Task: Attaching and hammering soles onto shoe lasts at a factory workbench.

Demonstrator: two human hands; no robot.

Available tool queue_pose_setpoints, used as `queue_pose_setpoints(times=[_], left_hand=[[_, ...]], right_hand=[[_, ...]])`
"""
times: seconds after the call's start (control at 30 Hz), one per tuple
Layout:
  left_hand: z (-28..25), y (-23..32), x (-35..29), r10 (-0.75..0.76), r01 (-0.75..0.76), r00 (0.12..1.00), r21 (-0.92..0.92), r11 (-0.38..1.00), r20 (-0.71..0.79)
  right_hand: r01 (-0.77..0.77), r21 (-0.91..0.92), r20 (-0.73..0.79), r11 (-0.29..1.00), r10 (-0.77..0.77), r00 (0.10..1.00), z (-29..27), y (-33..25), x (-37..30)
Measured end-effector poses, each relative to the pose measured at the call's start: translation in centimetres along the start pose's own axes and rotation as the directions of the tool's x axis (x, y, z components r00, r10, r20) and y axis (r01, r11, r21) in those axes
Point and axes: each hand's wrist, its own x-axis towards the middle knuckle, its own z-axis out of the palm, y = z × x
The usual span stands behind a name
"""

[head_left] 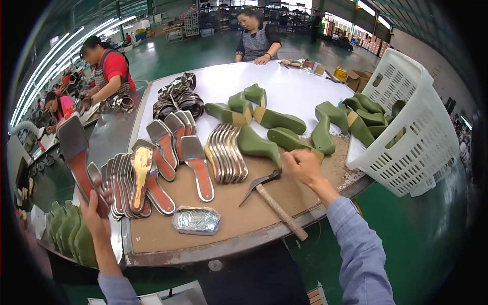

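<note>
My left hand (95, 209) grips the narrow end of an insole (74, 145), dark grey and reddish brown with a blue line, held up at the left. Beside it stand a row of metal-edged insoles (119, 185) and a yellow patterned sole-shaped piece (141, 173). My right hand (303, 166) is closed among the green shoe lasts, right by a last with a tan end (285, 137); its fingertips are hidden. Another green last (256, 145) points its tip toward that hand. Below lies a hammer (277, 206) with a wooden handle, touched by neither hand.
A clear packet of nails (196, 221) lies near the table's front edge. Shiny dark straps (178, 96) are heaped at the back left. On the right, a white basket (412, 122) lies tipped with lasts spilling out. One person (256, 38) stands across the table; others work at left.
</note>
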Motion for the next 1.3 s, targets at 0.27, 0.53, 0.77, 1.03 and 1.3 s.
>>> queue_pose_setpoints(times=[0.27,0.53,0.77,1.03,1.3], left_hand=[[11.0,0.1,-10.4,-0.195,0.219,0.974,-0.269,0.938,0.111],[10.3,-1.5,-13.5,-0.38,0.446,0.877,-0.203,0.872,0.294],[15.9,-1.4,-16.6,-0.464,0.531,0.844,-0.294,0.795,0.269],[20.6,0.4,-17.1,-0.571,0.762,0.645,-0.492,0.421,0.508],[12.8,2.0,-15.9,-0.058,0.212,0.955,-0.533,0.819,0.291]], right_hand=[[-0.127,0.372,0.033,0.92,0.124,0.992,-0.8,3.6,-0.5],[-0.503,-0.338,-0.221,0.795,0.453,0.864,-3.0,10.4,2.4],[-0.018,0.99,-0.032,0.141,0.343,0.939,-4.3,1.4,-7.2],[0.068,0.631,0.059,0.773,-0.136,0.989,0.8,-15.2,-15.1],[0.252,0.716,0.085,0.651,-0.439,0.894,3.3,-17.7,-16.0]])
